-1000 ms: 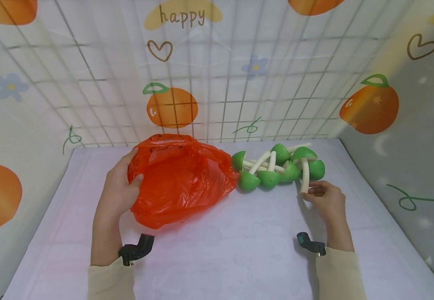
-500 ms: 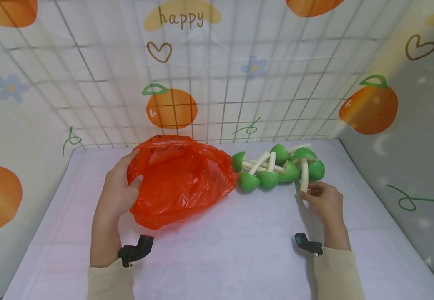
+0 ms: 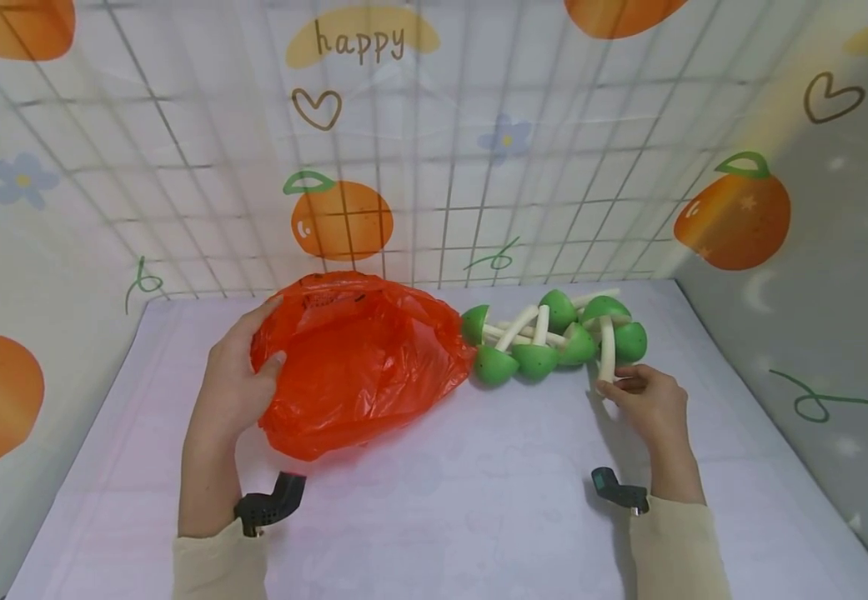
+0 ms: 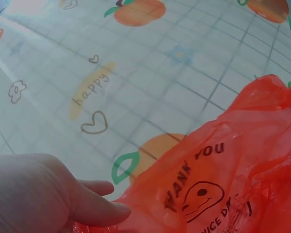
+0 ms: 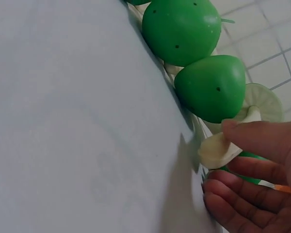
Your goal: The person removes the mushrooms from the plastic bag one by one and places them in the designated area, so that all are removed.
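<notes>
A red plastic bag (image 3: 362,375) lies on the left half of the table with its mouth spread towards me. My left hand (image 3: 233,379) grips the bag's left rim, thumb over the edge; printed lettering shows on the bag (image 4: 199,194) in the left wrist view. My right hand (image 3: 651,407) pinches the white stem end of a green-capped toy mushroom (image 3: 608,346). That mushroom's stem (image 5: 218,149) sits between thumb and fingers in the right wrist view. Several similar mushrooms (image 3: 534,361) lie piled between the bag and the right hand, caps and stems overlapping.
A pale cloth covers the table (image 3: 434,517). Behind it stands a grid-patterned backdrop (image 3: 449,167) printed with oranges, and patterned side walls rise left and right. The pile's left end touches or nearly touches the bag. A small black wrist camera (image 3: 272,504) sits on each wrist.
</notes>
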A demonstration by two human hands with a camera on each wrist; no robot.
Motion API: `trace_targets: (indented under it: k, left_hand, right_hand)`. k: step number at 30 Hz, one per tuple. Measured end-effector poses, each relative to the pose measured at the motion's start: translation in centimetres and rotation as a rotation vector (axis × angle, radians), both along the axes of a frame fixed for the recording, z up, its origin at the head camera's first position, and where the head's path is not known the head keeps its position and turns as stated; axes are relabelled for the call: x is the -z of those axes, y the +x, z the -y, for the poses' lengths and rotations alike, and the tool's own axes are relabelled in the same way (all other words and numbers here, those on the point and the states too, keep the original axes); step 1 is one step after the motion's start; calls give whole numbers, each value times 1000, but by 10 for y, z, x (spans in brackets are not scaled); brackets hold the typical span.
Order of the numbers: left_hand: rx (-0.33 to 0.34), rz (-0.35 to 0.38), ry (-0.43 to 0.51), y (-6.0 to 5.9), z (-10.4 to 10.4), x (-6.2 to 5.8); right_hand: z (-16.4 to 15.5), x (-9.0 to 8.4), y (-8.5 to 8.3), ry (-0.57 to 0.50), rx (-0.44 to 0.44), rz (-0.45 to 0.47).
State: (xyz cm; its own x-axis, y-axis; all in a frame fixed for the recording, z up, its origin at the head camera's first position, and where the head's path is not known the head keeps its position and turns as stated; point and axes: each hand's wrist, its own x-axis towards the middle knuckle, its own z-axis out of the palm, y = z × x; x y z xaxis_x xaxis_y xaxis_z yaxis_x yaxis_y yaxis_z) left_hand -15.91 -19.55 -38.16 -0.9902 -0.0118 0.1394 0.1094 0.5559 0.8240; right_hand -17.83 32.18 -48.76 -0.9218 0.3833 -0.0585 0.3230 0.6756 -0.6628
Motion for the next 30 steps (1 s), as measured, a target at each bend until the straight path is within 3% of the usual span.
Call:
trace_targets:
  k: [10,16,20,25,30]
  left_hand:
    - [0,-32,2,1,5,1]
    - [5,-16,2,3,7,3]
    - [18,-35,-4,0,10,5]
    - [39,-72,-45,-8,11,7]
    - [-2,-58,-150,-17,4,5]
  right_hand:
    - [3,-5,-2,76,-41,-119]
    - [15,-25,-4,86,-3,-257]
    - [33,-43,-10,24,-4,-361]
    - [59,-68,-13,-47,-120,-435]
    - [79,-88,-16,-46,-266,-447]
